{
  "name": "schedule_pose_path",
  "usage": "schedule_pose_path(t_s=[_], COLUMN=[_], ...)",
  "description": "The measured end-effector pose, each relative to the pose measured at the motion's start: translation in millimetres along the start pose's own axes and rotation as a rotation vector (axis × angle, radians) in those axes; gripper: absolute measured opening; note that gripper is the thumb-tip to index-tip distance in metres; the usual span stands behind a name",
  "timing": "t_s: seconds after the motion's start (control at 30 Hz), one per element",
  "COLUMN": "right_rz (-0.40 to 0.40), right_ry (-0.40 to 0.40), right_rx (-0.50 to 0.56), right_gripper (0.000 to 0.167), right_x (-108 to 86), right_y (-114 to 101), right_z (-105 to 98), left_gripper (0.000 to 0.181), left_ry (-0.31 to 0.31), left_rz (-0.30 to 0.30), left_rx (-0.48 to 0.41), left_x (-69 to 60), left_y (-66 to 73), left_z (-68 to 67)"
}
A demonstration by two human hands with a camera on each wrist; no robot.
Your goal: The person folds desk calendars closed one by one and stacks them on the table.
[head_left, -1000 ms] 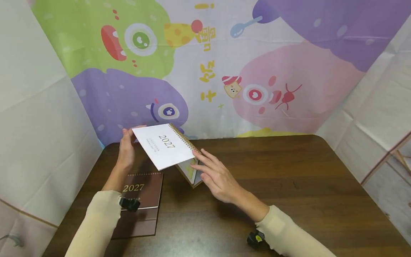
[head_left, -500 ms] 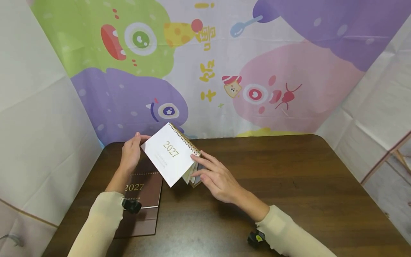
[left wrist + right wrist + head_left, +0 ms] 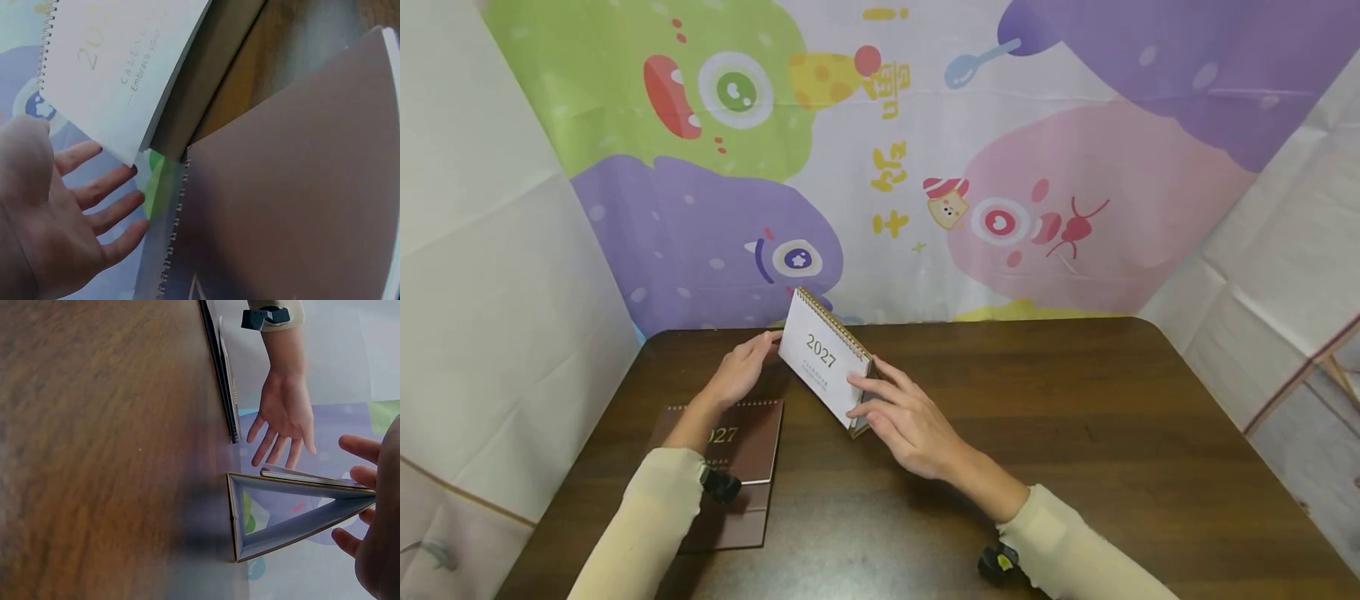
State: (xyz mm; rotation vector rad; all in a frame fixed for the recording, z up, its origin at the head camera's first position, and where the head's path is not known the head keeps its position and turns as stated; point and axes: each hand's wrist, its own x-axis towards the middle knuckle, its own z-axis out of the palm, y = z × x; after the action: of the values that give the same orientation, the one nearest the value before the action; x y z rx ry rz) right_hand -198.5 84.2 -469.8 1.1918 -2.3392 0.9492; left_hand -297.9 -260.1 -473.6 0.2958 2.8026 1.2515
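Observation:
A white desk calendar (image 3: 822, 367) marked 2027, with a gold coil along its top, stands on the wooden table as a triangular stand (image 3: 294, 534). Its white cover lies down over the front face. My right hand (image 3: 917, 425) holds the calendar's right end near the coil, with fingers on both the front and the back. At the other end, my left hand (image 3: 737, 375) has its fingers extended, the tips close to the cover's left edge; contact is unclear. The left wrist view shows that hand (image 3: 75, 219) with fingers spread beside the cover's corner (image 3: 128, 147).
A brown 2027 calendar (image 3: 748, 454) lies flat on the table, partly under my left forearm. The dark wooden table (image 3: 1075, 467) extends to the right. A cartoon-printed cloth (image 3: 910, 167) hangs behind, and a white sheet (image 3: 497, 250) hangs at the left.
The white cover has swung down from a raised position onto the calendar's front. My left hand has moved right and its grasp on the cover has come loose. My right hand stays put.

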Motion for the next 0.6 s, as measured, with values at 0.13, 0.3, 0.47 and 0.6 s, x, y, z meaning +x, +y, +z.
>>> schedule_pose_path(t_s=[0.13,0.3,0.47,0.6], right_rz=[-0.003,-0.011,-0.016,-0.008], right_ry=[-0.001,0.006,0.007,-0.001], right_rx=[0.0,0.002,0.008,0.017], right_gripper=[0.033,0.032,0.031,0.031], right_x=[-1.9,-2.5,-1.5,-1.6], right_y=[0.4,0.7,0.0,-0.3], right_z=[1.2,1.7,1.2,1.1], left_gripper=[0.079,0.079,0.085,0.082], left_ry=[-0.01,-0.019,-0.044,-0.05], left_rz=[0.007,-0.009,-0.009,0.012], left_rx=[-0.005,-0.041,-0.084,-0.079], left_x=[31.8,62.9,60.9,30.4], left_y=[-52.4,-100.2,-92.0,-37.9], left_z=[15.8,28.0,33.8,27.6])
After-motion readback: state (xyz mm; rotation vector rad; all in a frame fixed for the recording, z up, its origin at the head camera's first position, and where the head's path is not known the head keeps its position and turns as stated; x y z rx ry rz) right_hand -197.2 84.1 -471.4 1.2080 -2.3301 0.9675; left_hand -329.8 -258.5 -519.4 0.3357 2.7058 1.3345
